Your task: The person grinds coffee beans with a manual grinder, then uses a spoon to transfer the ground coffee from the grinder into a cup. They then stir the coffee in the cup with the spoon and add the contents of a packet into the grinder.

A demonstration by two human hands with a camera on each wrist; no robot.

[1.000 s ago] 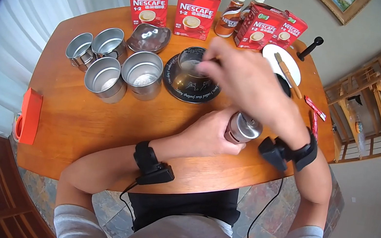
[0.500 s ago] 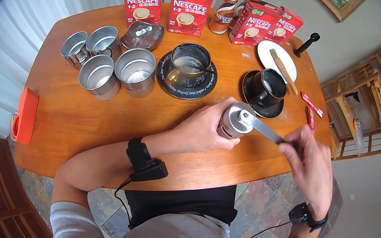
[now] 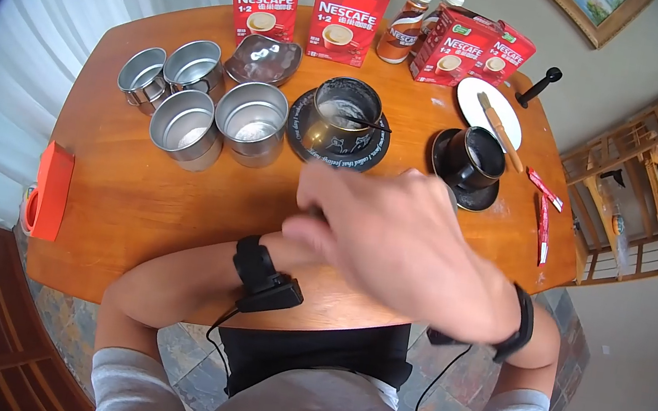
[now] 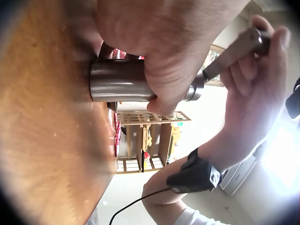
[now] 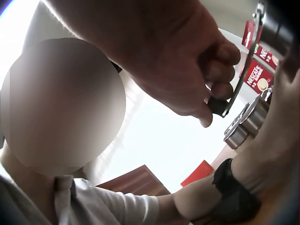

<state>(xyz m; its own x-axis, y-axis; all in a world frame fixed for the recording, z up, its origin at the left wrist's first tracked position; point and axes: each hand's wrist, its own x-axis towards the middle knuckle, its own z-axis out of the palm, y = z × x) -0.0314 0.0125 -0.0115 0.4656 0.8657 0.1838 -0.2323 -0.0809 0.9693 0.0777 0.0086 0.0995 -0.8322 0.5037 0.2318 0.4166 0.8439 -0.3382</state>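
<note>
My left hand (image 4: 173,42) grips the upright metal body of a manual coffee grinder (image 4: 119,83), its base close over the table in the left wrist view. My right hand (image 3: 400,242) holds the dark knob (image 5: 217,106) at the end of the crank arm (image 4: 234,54). In the head view this hand hides the grinder and most of my left hand. Beyond them stands a dark cup (image 3: 326,131) with a thin black stirrer on a lettered black saucer (image 3: 344,159). A smaller black cup (image 3: 466,173) sits on its own saucer to the right.
Several metal cups (image 3: 251,130) and a dark dish (image 3: 264,61) stand at the left. Red Nescafe boxes (image 3: 347,17) and bottles (image 3: 404,25) line the back. A brush (image 3: 500,131) lies on a white plate (image 3: 468,99). Red sachets (image 3: 544,229) lie near the right edge, an orange-red object (image 3: 52,194) at the left.
My right hand swings the crank round, out to the right half a second ago and now back left across the grinder. My left hand keeps its grip on the grinder body.
</note>
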